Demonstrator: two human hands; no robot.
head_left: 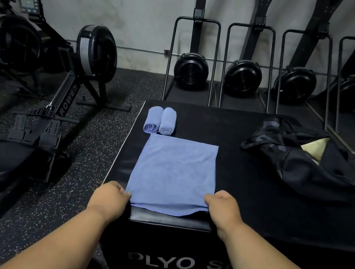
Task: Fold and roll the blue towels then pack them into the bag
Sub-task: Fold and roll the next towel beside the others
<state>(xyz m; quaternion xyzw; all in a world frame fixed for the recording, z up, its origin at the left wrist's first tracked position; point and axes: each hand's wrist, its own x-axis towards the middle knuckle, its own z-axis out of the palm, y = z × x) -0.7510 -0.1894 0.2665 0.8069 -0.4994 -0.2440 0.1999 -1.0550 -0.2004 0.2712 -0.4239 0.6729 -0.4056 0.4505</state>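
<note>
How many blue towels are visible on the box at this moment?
3. Two rolled towels lie side by side at the far left of the box top; one folded towel lies flat nearer, both hands gripping its near corners. The bag's contents are hidden.

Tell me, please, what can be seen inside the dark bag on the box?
The bag lies slumped with its mouth open to the right. A pale yellowish patch shows inside; I cannot tell what it is. The bag's dark folds cover the rest of its inside.
</note>
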